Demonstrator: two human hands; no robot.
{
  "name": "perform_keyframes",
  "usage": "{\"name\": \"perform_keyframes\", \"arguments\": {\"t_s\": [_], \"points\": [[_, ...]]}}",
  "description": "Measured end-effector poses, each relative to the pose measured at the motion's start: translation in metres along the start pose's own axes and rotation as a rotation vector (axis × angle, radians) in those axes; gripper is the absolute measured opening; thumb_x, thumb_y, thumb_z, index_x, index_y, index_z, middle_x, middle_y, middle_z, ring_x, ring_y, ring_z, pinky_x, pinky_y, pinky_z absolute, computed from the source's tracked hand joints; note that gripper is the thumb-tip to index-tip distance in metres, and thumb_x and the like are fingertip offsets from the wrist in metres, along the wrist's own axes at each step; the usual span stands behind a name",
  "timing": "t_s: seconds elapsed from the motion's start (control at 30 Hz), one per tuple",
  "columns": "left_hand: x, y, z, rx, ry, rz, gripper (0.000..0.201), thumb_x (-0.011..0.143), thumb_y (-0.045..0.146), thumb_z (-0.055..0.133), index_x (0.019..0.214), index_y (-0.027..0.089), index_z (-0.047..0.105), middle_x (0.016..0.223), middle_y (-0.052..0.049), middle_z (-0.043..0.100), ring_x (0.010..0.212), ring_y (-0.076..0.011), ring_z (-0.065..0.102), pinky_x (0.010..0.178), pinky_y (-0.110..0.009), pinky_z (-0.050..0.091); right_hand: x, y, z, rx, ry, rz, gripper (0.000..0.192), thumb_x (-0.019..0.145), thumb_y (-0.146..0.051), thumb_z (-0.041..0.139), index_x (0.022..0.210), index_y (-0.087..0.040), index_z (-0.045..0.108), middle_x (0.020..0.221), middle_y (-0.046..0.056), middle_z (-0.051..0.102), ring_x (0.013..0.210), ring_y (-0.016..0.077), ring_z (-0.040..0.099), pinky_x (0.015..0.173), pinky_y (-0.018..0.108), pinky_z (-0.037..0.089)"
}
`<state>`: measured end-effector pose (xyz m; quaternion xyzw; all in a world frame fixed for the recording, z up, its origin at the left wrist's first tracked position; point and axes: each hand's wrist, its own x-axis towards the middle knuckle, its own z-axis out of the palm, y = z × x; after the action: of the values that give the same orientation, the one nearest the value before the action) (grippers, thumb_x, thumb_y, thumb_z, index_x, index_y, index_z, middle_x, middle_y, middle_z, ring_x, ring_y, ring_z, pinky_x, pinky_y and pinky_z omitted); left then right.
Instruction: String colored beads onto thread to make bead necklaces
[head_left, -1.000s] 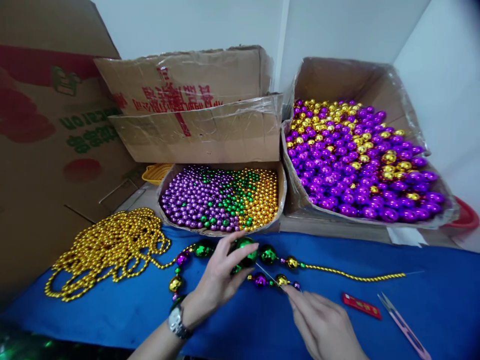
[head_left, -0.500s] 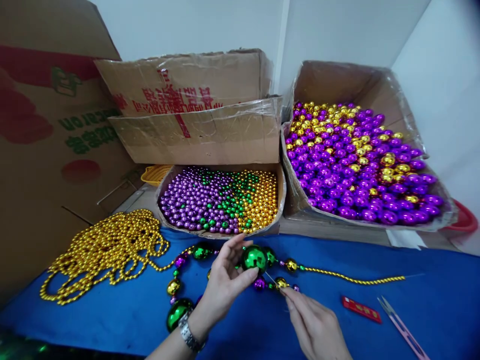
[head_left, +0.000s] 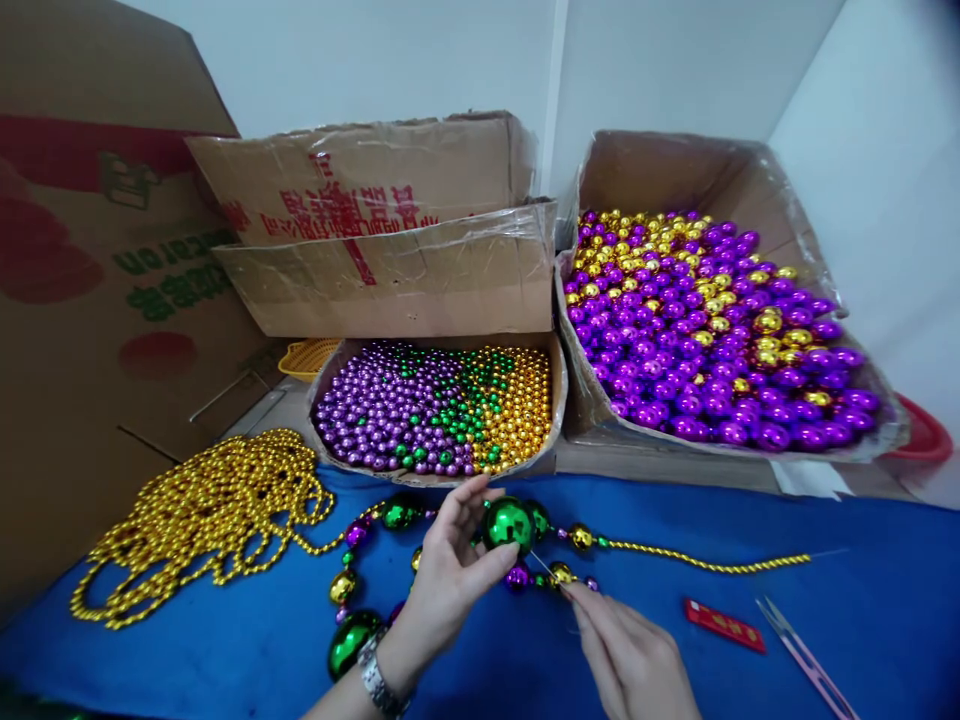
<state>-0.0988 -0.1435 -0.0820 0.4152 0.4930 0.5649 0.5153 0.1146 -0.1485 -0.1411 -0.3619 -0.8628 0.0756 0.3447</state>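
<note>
The left hand (head_left: 452,580) cups one glossy green ball (head_left: 508,524); the right hand (head_left: 628,645) pinches one thin needle (head_left: 546,568). Two far cardboard boxes (head_left: 675,165) hold round beads (head_left: 382,405).

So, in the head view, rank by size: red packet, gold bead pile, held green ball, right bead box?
Right bead box
Gold bead pile
Then red packet and held green ball, too alike to rank

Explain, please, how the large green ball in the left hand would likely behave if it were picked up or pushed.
The large green ball would probably roll readily, since it looks round. Its mirror-like surface suggests it could slip in the left hand. It seems stiff: no dent shows on its visible side.
</note>
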Motion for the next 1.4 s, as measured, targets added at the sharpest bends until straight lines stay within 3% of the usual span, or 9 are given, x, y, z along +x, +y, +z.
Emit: {"name": "perform_keyframes", "arguments": {"t_s": [0.17, 0.27, 0.4, 0.47, 0.67, 0.8, 1.0, 1.17, 1.4], "points": [[-0.002, -0.005, 0.006, 0.024, -0.139, 0.014, 0.068, 0.073, 0.022, 0.073, 0.131, 0.027, 0.038, 0.129, -0.012, 0.049, 0.113, -0.0266, 0.052, 0.088, -0.035, 0.049, 0.001, -0.002, -0.002, -0.006, 0.025, 0.026, 0.030, 0.091, -0.010, 0.037, 0.111, -0.010, 0.059, 0.086, 0.012, 0.071, 0.073, 0.0196, 0.071, 0.067, 0.027, 0.058], [0.009, 0.008, 0.003, 0.087, -0.205, 0.086, 0.063, 0.077, 0.026, 0.068, 0.133, 0.026, 0.037, 0.129, -0.012, 0.050, 0.118, -0.0277, 0.048, 0.089, -0.036, 0.048, 0.000, 0.001, -0.006, -0.019, 0.051, 0.034, 0.027, 0.091, -0.010, 0.038, 0.109, -0.011, 0.059, 0.088, 0.012, 0.071, 0.074, 0.0196, 0.071, 0.069, 0.026, 0.058], [0.059, 0.038, -0.007, 0.610, -0.126, 0.271, 0.030, 0.089, 0.030, 0.049, 0.117, 0.021, 0.054, 0.117, -0.009, 0.060, 0.106, -0.0228, 0.057, 0.089, -0.034, 0.046, -0.007, 0.012, -0.013, -0.044, 0.051, 0.075, 0.024, 0.092, -0.012, 0.040, 0.108, -0.013, 0.057, 0.092, 0.012, 0.071, 0.078, 0.0198, 0.071, 0.070, 0.026, 0.058], [0.092, 0.043, -0.009, 1.044, -0.215, 0.306, 0.024, 0.090, 0.026, 0.044, 0.108, 0.020, 0.059, 0.109, -0.009, 0.064, 0.099, -0.0221, 0.060, 0.089, -0.035, 0.045, -0.010, 0.017, -0.015, -0.059, 0.047, 0.079, 0.024, 0.092, -0.014, 0.040, 0.111, -0.014, 0.056, 0.093, 0.012, 0.071, 0.079, 0.0200, 0.071, 0.071, 0.026, 0.058], [0.163, 0.011, 0.000, 1.208, -0.331, 0.189, 0.011, 0.067, 0.006, 0.061, 0.062, 0.016, 0.062, 0.069, -0.011, 0.066, 0.085, -0.0281, 0.063, 0.082, -0.040, 0.044, -0.014, 0.019, -0.018, -0.090, 0.067, 0.113, 0.026, 0.093, -0.014, 0.038, 0.112, -0.014, 0.055, 0.094, 0.011, 0.071, 0.080, 0.0197, 0.071, 0.074, 0.027, 0.058], [0.168, 0.007, 0.001, 1.083, -0.322, 0.174, 0.008, 0.066, 0.008, 0.062, 0.063, 0.015, 0.063, 0.072, -0.011, 0.067, 0.086, -0.0267, 0.062, 0.083, -0.038, 0.045, -0.017, 0.022, -0.022, -0.092, 0.060, 0.128, 0.025, 0.094, -0.015, 0.039, 0.113, -0.015, 0.055, 0.095, 0.011, 0.071, 0.080, 0.0193, 0.071, 0.071, 0.025, 0.058], [0.123, 0.033, 0.005, 0.648, -0.289, 0.147, 0.029, 0.088, 0.030, 0.047, 0.111, 0.014, 0.057, 0.105, -0.012, 0.066, 0.087, -0.0190, 0.065, 0.076, -0.031, 0.052, -0.012, 0.021, -0.024, -0.012, 0.099, 0.150, 0.024, 0.093, -0.014, 0.042, 0.113, -0.016, 0.055, 0.090, 0.009, 0.071, 0.079, 0.0196, 0.070, 0.071, 0.027, 0.058], [0.083, 0.039, 0.017, -0.146, -0.236, -0.163, 0.019, 0.083, 0.024, 0.061, 0.099, 0.013, 0.060, 0.096, -0.008, 0.066, 0.080, -0.0143, 0.065, 0.075, -0.026, 0.053, -0.002, 0.012, -0.025, 0.021, 0.121, 0.140, 0.026, 0.091, -0.011, 0.043, 0.114, -0.015, 0.054, 0.080, 0.007, 0.068, 0.077, 0.0203, 0.069, 0.073, 0.030, 0.057], [0.069, 0.033, 0.023, -0.278, -0.203, -0.217, 0.016, 0.079, 0.017, 0.067, 0.093, 0.012, 0.061, 0.084, -0.005, 0.064, 0.077, -0.0148, 0.065, 0.072, -0.025, 0.053, -0.004, 0.011, -0.026, 0.024, 0.098, 0.149, 0.027, 0.091, -0.011, 0.044, 0.116, -0.015, 0.053, 0.081, 0.007, 0.068, 0.076, 0.0200, 0.069, 0.073, 0.030, 0.056]]}}
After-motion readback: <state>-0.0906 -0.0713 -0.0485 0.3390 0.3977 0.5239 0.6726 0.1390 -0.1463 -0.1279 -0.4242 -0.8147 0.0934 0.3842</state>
